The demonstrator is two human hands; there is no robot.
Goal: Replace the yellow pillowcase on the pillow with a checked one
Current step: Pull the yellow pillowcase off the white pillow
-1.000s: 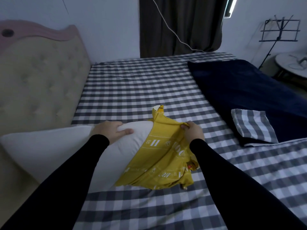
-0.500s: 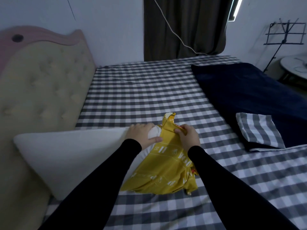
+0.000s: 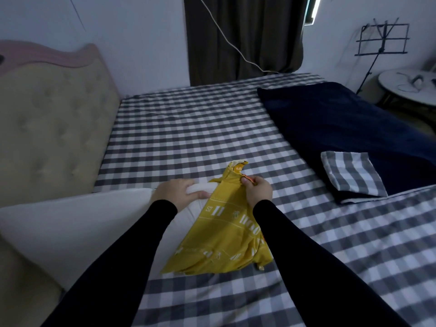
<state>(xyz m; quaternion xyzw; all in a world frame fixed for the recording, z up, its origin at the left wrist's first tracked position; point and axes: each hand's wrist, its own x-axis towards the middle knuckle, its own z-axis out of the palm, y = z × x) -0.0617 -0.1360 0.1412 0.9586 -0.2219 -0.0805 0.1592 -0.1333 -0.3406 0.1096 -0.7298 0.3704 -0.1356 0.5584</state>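
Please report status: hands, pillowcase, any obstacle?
Left hand grips pillow. Right hand pinches yellow pillowcase, nearly off. Nothing blocking.

yellow pillowcase (image 3: 226, 232) with white printed marks, none clearly legible

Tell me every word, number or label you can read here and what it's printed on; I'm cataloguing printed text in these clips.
Yellow pillowcase: white printed marks; one near the left hand may read "51", seen at an angle, not certain.
Other white marks on it: bar-like strokes and small figures, too blurred to read.
Its far corner by the right hand: a small dark mark, unreadable.
Checked pillowcase, bed sheet: no text.
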